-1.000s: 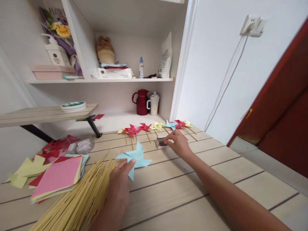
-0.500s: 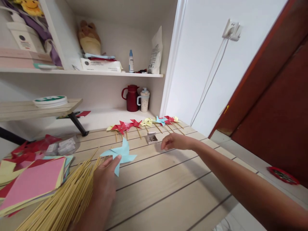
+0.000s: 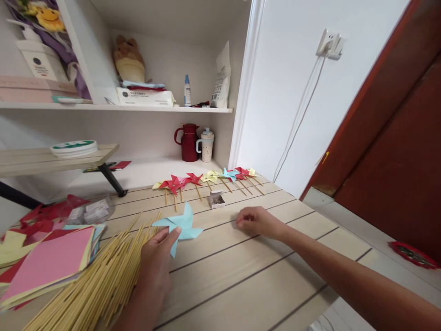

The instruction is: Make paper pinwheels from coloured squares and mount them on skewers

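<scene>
Fingers of the left hand (image 3: pixel 156 257) press flat on a light blue paper pinwheel (image 3: pixel 179 225) lying on the wooden table (image 3: pixel 241 276), with a pile of bamboo sticks (image 3: pixel 99 285) at its nine o'clock. At the pinwheel's three o'clock, well apart, the right hand (image 3: pixel 257 221) rests with fingers curled in; whether they pinch anything cannot be told. A small open box (image 3: pixel 217 200) sits at the right hand's eleven o'clock.

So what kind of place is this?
Probably a home craft corner: a wooden table with stacked coloured paper squares, finished paper pinwheels, and a shelf with a red jug.
</scene>
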